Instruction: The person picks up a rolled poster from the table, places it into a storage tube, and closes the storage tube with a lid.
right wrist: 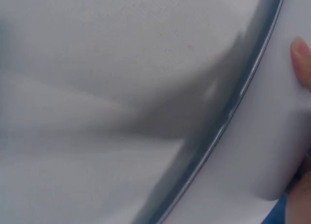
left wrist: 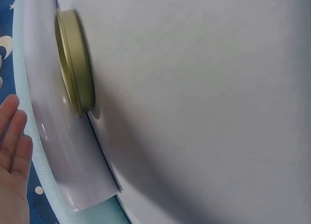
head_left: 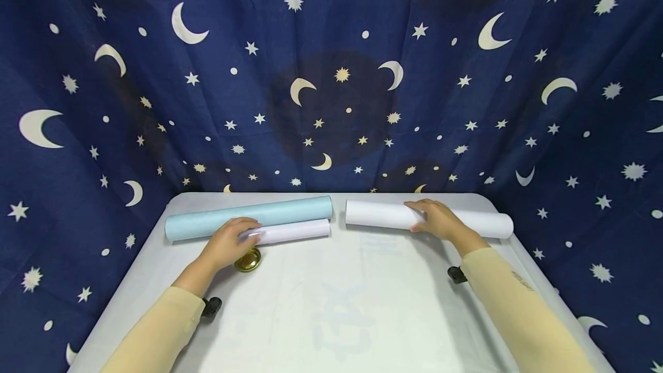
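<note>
Right hand [head_left: 440,221]: holding white roll [head_left: 382,214], thumb nearer | left hand [head_left: 228,244]: wide, fingers straight, at lilac roll [head_left: 297,231] | advised: light, even pressure, avoiding dents

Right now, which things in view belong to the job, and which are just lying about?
Likely in the job:
white roll, held in right grip
lavender roll, at left grip

Probably lying about:
light blue roll
round gold piece

Dark blue moon-and-star fabric [head_left: 336,25] hangs behind and along both sides of a white table [head_left: 404,309].
</note>
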Motion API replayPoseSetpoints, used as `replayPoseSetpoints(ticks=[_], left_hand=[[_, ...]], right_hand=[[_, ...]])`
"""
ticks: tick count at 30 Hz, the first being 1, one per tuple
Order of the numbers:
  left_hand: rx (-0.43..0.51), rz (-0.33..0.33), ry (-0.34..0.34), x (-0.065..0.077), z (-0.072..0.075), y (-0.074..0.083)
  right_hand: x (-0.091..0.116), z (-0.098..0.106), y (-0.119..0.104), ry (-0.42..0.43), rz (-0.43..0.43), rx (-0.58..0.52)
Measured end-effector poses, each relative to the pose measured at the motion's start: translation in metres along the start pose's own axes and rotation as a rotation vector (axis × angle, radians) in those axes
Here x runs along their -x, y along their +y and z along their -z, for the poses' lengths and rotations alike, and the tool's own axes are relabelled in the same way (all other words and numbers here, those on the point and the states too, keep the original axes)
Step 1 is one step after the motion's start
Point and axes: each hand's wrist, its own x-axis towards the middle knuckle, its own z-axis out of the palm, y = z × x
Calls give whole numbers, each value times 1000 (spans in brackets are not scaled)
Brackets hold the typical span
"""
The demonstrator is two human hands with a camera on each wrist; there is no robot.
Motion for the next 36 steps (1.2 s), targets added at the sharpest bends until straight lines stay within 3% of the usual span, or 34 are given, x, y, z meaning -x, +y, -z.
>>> replayPoseSetpoints(ticks=[6, 12, 21, 28, 36], left_hand=[[-31, -24, 16, 0, -4, -3], [-56, -6, -2, 0, -6, -5], [-71, -41, -3, -1, -7, -5], [-101, 4, -34, -3, -7, -1], [-105, 35, -60, -3, -9, -2]], right_hand=[[8, 10, -8, 7, 28, 13], [14, 18, -15, 6, 56, 5], [20, 18, -26, -17, 61, 7], [26, 17, -32, -26, 46, 7], [29, 17, -35, -8, 91, -6]])
